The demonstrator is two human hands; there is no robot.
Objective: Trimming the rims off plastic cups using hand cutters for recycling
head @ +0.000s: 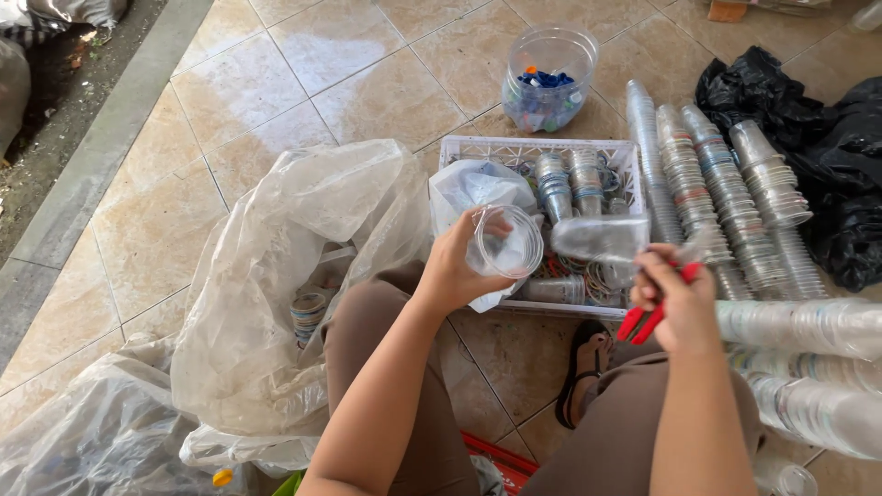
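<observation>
The person sits on the tan tiled floor point(303, 83) with both hands up over a white plastic crate point(537, 147). The left hand point(455, 266) holds a clear, round plastic cup point(505, 241) on its side, fingers wrapped around it, with the open mouth turned to the right. The right hand point(675, 298) is closed around a pair of red-handled cutters point(648, 317). A second clear plastic cup point(599, 239) lies sideways just above that hand, but it looks blurry and I cannot tell if the fingers hold it too.

A lot looks done already. Long rows of stacked clear cups point(712, 193) lie side by side on the floor to the right of the crate, and more stacked rows point(808, 367) lie past the right arm. The crate holds more cups and many thin plastic rings. A clear round jar point(548, 78) behind the crate has blue caps in it.

A lot looks left, too. A big, cloudy plastic sack point(276, 276) sits open at the person's left knee, and some cups with coloured bands point(308, 312) show deep inside. I would guess there are plenty more in there.

Some things are hard to see. The sack hides most of what is in it. The tips of the cutters are behind the hand. A crumpled white bag point(473, 188) covers the left corner of the crate. Black plastic bags point(808, 119) lie in a heap at the far right, and I cannot tell what they hold. A red thing point(491, 455) under the legs is mostly covered.
</observation>
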